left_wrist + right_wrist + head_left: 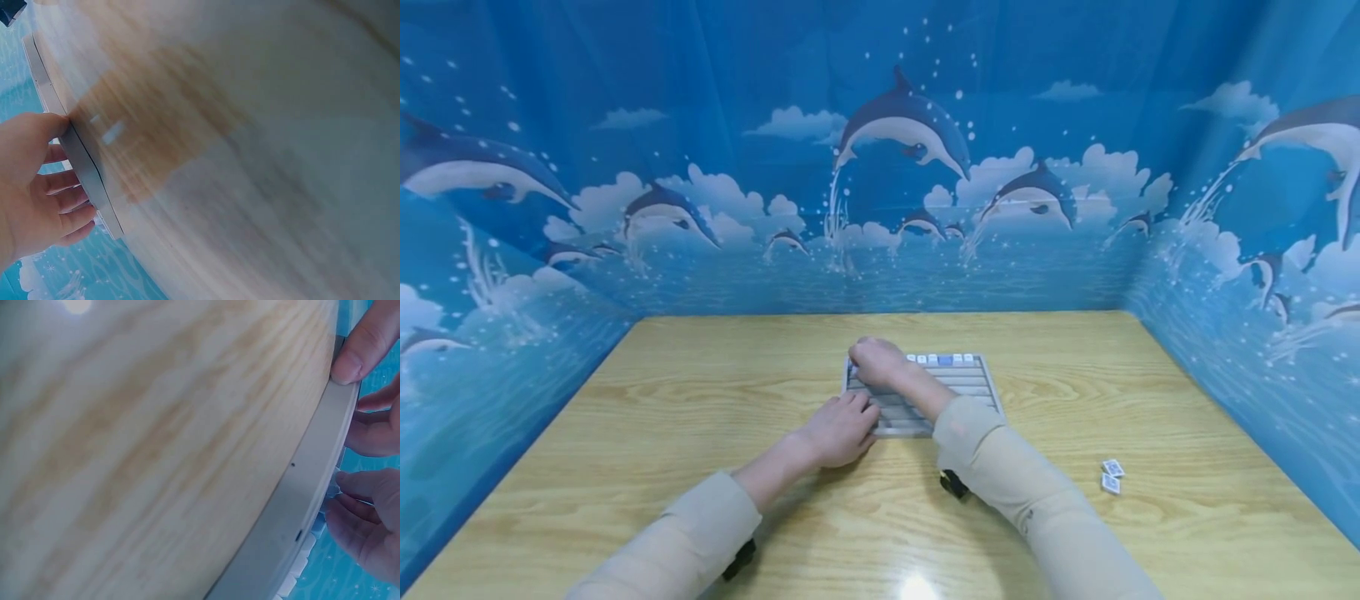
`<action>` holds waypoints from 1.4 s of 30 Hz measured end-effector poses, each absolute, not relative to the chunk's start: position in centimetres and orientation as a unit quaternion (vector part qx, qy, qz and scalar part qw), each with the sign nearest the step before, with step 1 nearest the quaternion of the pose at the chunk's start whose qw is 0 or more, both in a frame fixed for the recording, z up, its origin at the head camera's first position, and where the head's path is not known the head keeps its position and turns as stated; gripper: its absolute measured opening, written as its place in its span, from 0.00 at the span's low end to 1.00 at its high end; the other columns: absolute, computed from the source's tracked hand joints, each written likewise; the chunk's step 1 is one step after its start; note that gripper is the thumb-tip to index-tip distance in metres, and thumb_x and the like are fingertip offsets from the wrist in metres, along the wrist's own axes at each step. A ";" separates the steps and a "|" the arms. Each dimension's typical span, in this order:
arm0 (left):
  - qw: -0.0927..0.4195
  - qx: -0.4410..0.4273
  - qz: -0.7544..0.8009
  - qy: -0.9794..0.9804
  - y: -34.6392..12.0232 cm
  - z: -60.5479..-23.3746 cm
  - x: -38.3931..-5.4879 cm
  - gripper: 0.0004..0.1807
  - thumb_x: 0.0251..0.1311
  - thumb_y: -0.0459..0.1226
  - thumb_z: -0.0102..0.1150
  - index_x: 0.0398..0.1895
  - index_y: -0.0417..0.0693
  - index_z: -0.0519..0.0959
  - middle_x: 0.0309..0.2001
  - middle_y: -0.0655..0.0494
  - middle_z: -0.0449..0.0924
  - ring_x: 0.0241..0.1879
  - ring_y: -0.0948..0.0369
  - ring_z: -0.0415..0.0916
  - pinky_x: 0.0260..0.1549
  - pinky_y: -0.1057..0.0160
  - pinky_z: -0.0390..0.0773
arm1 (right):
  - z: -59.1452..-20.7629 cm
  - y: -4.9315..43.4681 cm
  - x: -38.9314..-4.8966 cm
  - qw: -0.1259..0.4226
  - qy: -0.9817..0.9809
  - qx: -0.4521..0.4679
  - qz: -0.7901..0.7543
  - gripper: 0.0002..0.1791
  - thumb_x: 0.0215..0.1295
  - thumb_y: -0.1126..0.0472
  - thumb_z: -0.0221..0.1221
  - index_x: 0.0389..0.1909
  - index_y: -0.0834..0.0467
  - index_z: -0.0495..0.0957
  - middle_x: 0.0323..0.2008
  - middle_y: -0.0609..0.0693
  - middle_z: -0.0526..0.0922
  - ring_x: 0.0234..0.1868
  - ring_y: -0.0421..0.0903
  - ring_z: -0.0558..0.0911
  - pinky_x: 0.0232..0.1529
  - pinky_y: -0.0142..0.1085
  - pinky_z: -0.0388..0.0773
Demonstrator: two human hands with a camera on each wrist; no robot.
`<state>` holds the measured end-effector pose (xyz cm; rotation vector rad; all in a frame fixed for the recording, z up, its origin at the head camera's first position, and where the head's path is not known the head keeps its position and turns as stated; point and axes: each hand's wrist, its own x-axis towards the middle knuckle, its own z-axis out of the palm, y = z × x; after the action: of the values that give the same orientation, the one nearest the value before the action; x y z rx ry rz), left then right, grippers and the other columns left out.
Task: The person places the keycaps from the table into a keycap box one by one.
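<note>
A grey slatted keycap tray (970,390) lies on the wooden table, with white and blue keycaps (945,360) lined up along its far row. My left hand (842,429) grips the tray's near left corner; in the left wrist view its thumb (53,125) lies against the front wall while the fingers reach over the top. Over the far left corner, my right hand (880,362) covers the end of the row. Thumb and finger of that hand pinch a small bluish keycap (335,481) in the right wrist view.
Two loose white keycaps with dark markings, one (1112,468) just behind the other (1110,483), lie on the table (715,375) to the right. A blue curtain (760,275) printed with dolphins encloses the back and sides. Dark wrist devices (953,484) show under the sleeves.
</note>
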<state>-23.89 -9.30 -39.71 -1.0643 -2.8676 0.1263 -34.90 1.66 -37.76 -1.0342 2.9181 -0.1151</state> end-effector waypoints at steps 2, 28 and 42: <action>0.044 -0.349 0.042 -0.935 -9.3 -39.7 -23.9 0.11 0.65 0.46 0.50 0.36 0.48 0.69 0.38 0.53 0.65 0.39 0.57 0.64 0.35 0.58 0.70 | -37.7 1.6 -34.9 0.025 0.942 -0.332 -0.042 0.06 0.63 0.65 0.54 0.37 0.58 0.79 0.32 0.49 0.77 0.32 0.42 0.75 0.31 0.33 0.73; 0.047 -0.350 0.039 -0.935 -9.3 -39.7 -24.0 0.11 0.65 0.46 0.50 0.35 0.48 0.69 0.37 0.53 0.65 0.39 0.56 0.64 0.36 0.58 0.70 | -37.2 1.4 -34.7 0.020 0.941 -0.334 -0.051 0.06 0.64 0.64 0.54 0.39 0.58 0.79 0.32 0.49 0.80 0.32 0.44 0.78 0.32 0.33 0.74; 0.042 -0.350 0.032 -0.935 -9.5 -39.7 -23.9 0.11 0.65 0.45 0.50 0.34 0.48 0.69 0.36 0.53 0.65 0.37 0.57 0.64 0.35 0.58 0.70 | -36.3 2.3 -34.6 0.040 0.941 -0.329 -0.071 0.11 0.64 0.64 0.55 0.47 0.60 0.75 0.41 0.53 0.80 0.41 0.47 0.79 0.40 0.36 0.76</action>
<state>-23.88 -9.46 -39.72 -1.0707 -2.8633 0.0966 -34.60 2.33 -36.32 -1.0091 2.8818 -0.2174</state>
